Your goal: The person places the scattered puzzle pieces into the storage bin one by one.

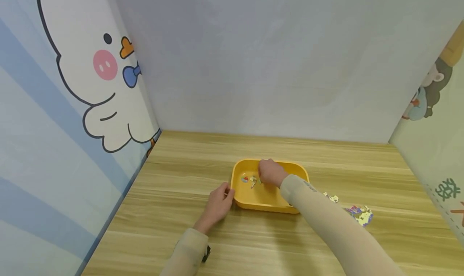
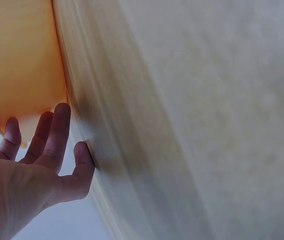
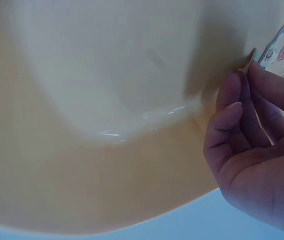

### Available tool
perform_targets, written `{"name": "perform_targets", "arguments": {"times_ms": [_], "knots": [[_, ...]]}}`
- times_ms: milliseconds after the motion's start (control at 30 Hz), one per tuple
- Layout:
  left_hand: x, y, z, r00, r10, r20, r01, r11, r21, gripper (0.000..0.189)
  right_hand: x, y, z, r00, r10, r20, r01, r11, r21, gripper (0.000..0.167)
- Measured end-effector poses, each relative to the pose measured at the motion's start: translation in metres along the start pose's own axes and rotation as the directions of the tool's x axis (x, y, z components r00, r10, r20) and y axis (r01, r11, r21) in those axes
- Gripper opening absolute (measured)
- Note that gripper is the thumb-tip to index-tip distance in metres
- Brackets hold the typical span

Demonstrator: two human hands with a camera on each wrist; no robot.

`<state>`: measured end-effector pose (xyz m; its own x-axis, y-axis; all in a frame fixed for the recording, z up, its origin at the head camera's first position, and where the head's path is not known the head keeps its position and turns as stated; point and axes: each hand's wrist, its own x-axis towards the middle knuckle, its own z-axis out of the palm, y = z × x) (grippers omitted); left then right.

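Observation:
A yellow tray (image 1: 268, 207) with rounded corners stands on the table. My right hand (image 1: 272, 172) reaches into it, and in the right wrist view thumb and forefinger pinch a small flat cutout (image 3: 252, 56), mostly hidden by the fingertips. Just left of that hand, a pale cutout (image 1: 253, 181) with a narrow tail lies on the tray floor, with a small red and grey cutout (image 1: 245, 179) beside it. At the tray's left end is my left hand (image 1: 218, 203); its fingers, loosely bent and spread in the left wrist view, rest against the outer wall.
On the wood-grain table (image 1: 174, 179), to the right of the tray, lie a colourful cutout pile (image 1: 362, 215) and a pale cutout (image 1: 331, 197), partly behind my right sleeve. A plain grey wall (image 1: 275, 66) rises behind, with printed panels at both sides.

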<state>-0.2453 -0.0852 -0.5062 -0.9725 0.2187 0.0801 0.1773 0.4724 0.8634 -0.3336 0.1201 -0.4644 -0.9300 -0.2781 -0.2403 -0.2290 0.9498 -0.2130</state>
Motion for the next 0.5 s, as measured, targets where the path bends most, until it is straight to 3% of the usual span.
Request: {"name": "perform_targets", "arguments": {"times_ms": [500], "knots": [[0.0019, -0.0027, 0.0012, 1.0, 0.003, 0.011, -0.004, 1.0, 0.018, 0.013, -0.0014, -0.0011, -0.0009, 1.0, 0.014, 0.001, -0.014, 1.0, -0.02, 0.009]]}}
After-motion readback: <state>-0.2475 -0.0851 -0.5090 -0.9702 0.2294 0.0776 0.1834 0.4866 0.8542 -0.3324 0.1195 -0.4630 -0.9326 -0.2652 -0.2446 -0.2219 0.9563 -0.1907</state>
